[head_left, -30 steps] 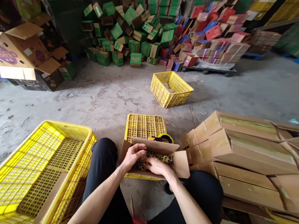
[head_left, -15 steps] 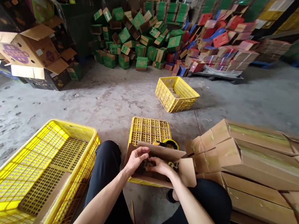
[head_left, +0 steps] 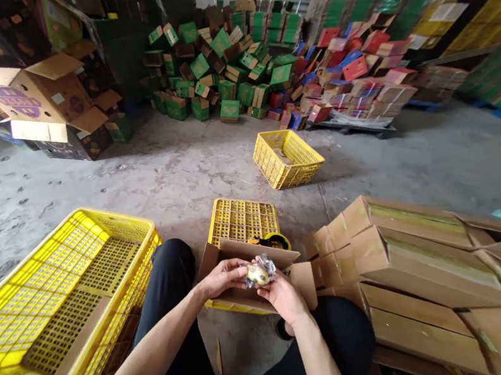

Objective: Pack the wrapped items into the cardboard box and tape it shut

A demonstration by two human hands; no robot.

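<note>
Between my two hands is a small yellowish item in clear crinkled plastic wrap (head_left: 258,274); its exact kind is too small to tell. My left hand (head_left: 227,276) pinches its left side with the fingertips. Closed around its right and lower side is my right hand (head_left: 281,291). Both hands are over an open cardboard box (head_left: 302,284) with raised flaps. That box rests on an upturned yellow plastic crate (head_left: 241,218). A tape dispenser (head_left: 272,241) with a yellow rim lies on the crate behind the box. My hands hide most of the box's inside.
A large yellow crate (head_left: 142,231) with a cardboard piece inside stands at my left. Stacked cardboard boxes (head_left: 431,266) fill the right side. Ahead sits a smaller yellow crate (head_left: 288,155). Green boxes (head_left: 230,111) and red boxes (head_left: 355,69) are heaped farther back.
My hands have come up out of the box with the wrapped item, which was mostly hidden inside before. The whole view has shifted slightly.
</note>
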